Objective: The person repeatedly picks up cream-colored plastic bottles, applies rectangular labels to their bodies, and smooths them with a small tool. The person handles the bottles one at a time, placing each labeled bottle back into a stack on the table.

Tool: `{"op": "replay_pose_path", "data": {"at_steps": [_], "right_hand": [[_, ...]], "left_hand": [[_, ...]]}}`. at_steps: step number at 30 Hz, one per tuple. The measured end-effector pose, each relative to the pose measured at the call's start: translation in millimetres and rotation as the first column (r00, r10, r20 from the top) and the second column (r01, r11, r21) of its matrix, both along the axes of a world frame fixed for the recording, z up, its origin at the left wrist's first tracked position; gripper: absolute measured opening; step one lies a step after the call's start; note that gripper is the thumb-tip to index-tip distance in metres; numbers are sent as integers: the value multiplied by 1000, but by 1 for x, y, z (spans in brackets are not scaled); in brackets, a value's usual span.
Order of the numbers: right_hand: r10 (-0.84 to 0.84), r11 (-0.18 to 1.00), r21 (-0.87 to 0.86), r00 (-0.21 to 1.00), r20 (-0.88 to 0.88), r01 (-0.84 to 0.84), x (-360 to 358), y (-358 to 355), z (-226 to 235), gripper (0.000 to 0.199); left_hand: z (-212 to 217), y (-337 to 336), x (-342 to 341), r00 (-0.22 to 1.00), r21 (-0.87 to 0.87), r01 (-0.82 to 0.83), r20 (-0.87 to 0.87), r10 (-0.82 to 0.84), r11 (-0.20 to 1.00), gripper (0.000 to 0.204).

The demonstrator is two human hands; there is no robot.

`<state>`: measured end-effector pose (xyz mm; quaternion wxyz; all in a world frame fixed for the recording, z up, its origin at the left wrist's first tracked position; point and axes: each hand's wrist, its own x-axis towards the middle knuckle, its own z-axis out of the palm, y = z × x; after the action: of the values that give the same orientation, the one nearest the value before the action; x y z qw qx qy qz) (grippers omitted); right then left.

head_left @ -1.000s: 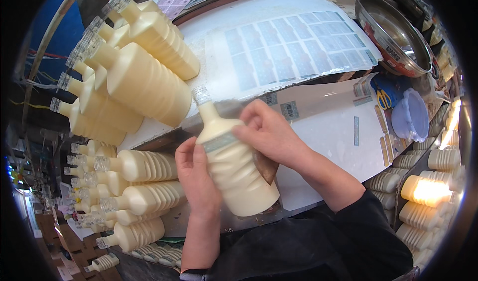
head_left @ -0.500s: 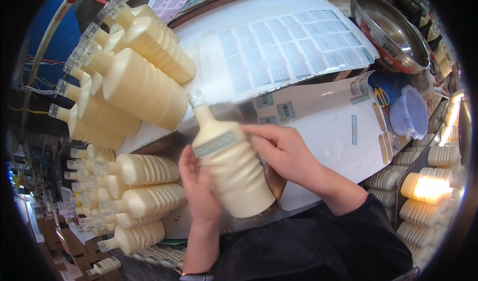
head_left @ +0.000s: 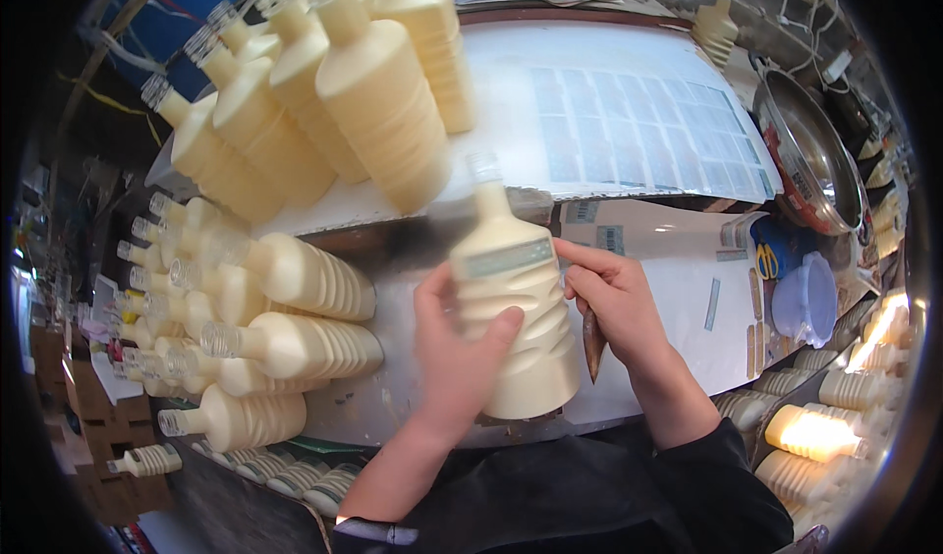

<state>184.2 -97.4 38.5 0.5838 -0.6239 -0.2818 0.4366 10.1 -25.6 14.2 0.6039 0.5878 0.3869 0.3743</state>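
A cream plastic bottle (head_left: 506, 382), clear-threaded at the neck, is held between my hands and stands nearly upright in view. Across its shoulder runs a grey-green label strip (head_left: 506, 256). My left hand (head_left: 457, 343), slightly blurred, grips the bottle's left side, its thumb lying over the ribbed front. At the opposite side, my right hand (head_left: 614, 299) touches the bottle near the label's right end with its index fingertip; its other fingers are curled. Below them shows a brown pointed shape (head_left: 593, 348); whether it is held or part of the table is unclear.
Upright cream bottles (head_left: 383, 112) crowd the far left, with lying ones (head_left: 314, 274) stacked below. A sheet of labels (head_left: 648, 132) covers the white board. To the right are a metal pan (head_left: 810, 141), yellow-handled scissors (head_left: 767, 259) and a lilac tub (head_left: 804, 301). More bottles (head_left: 850, 389) line the right.
The view has shifted, so the surroundings appear displaced. The bottle has become more upright. My left hand has closed around its side, bringing the thumb over the front; my right index stays near the label's end.
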Motion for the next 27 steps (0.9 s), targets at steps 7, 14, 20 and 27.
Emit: {"op": "replay_pose_path", "data": {"at_steps": [7, 14, 20, 27], "right_hand": [[-24, 1000, -3, 998, 53, 24, -1, -1, -6, 34], [70, 997, -16, 996, 60, -69, 11, 16, -5, 33], [40, 999, 11, 999, 26, -41, 6, 26, -10, 27], [23, 1000, -7, 1000, 16, -23, 5, 26, -8, 27]], "left_hand": [[0, 4, -3, 999, 9, 34, 19, -34, 999, 74], [-2, 25, -10, 994, -146, 31, 110, -15, 989, 52], [-4, 40, 1, 974, -228, 85, 222, -33, 970, 30], [-9, 39, 6, 966, -263, 51, 256, 19, 963, 32]]}}
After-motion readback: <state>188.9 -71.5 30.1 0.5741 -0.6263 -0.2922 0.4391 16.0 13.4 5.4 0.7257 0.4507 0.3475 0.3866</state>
